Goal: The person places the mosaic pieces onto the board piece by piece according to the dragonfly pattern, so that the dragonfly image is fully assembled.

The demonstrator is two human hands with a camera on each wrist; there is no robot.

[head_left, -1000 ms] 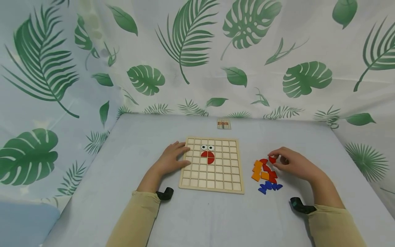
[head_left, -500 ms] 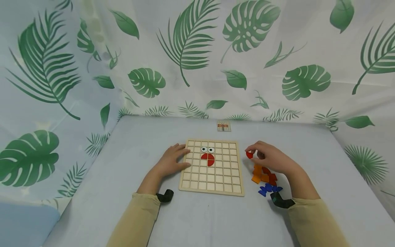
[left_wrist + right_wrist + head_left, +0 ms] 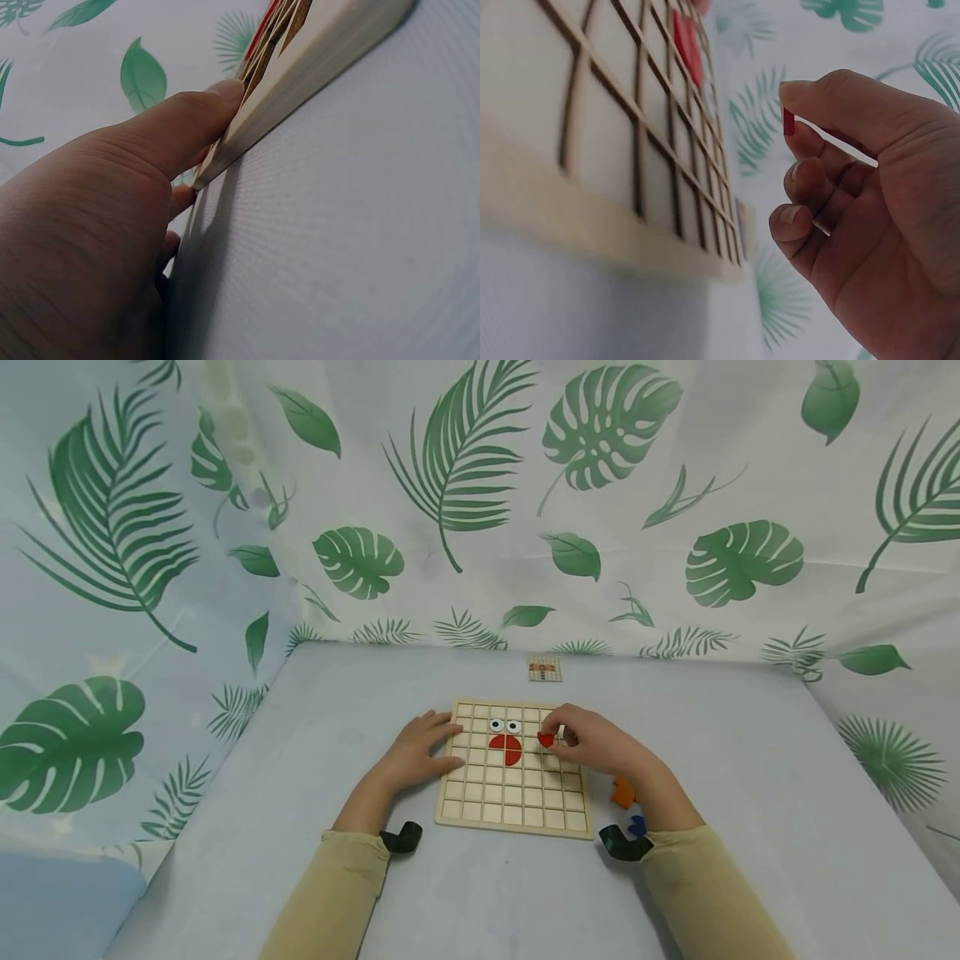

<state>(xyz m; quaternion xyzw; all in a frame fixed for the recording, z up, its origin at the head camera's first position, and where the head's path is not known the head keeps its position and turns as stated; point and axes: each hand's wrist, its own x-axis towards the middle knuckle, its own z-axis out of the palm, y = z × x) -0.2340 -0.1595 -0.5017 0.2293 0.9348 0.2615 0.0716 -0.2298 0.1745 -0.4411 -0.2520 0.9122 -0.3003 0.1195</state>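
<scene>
A wooden grid board (image 3: 491,814) lies flat on the table. Two eye tiles (image 3: 497,725) sit side by side in its cells, with red quarter-circle tiles (image 3: 513,756) just below them. My left hand (image 3: 411,752) rests along the board's left edge, fingers spread; its thumb (image 3: 202,112) lies on the rim in the left wrist view. Over the right half of the board, my right hand (image 3: 600,747) pinches a red quarter-circle tile (image 3: 546,740) between thumb and fingertips. In the right wrist view this tile (image 3: 788,121) shows edge-on, raised off the grid.
Beyond the board lies a small patterned card (image 3: 544,668). Orange tiles (image 3: 623,792) and blue tiles (image 3: 637,826) lie right of the board, partly hidden by my right forearm. A leaf-print cloth (image 3: 465,568) stands behind the table.
My right hand has lifted a red tile from the loose pile and carried it left, over the board. My left hand stays at the board's left edge.
</scene>
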